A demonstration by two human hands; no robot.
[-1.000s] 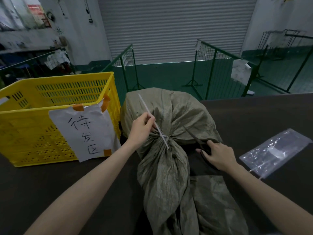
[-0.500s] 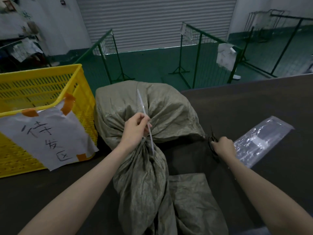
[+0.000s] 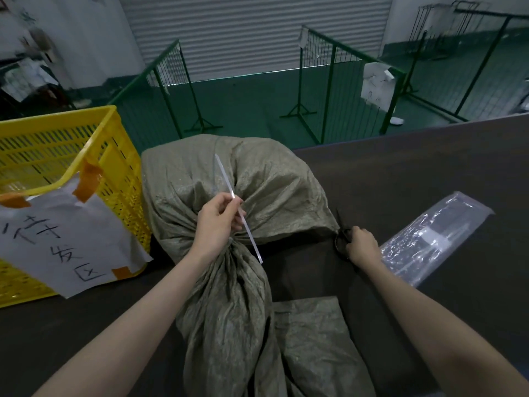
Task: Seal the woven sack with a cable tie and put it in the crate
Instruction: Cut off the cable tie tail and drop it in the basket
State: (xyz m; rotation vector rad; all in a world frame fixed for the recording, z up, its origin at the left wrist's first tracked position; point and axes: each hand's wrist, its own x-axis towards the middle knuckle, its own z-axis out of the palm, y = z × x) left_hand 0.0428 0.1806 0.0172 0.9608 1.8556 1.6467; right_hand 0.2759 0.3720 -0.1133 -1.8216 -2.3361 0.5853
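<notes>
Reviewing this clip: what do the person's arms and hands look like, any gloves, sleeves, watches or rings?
Both forearms are bare to the frame's edge: no sleeves in view. The left hand and right hand wear no gloves; no watch, band or ring shows on wrists or visible fingers.

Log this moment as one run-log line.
left hand: pinching cable tie at sack neck | right hand: gripping scissors on table | crate: sack not in
</notes>
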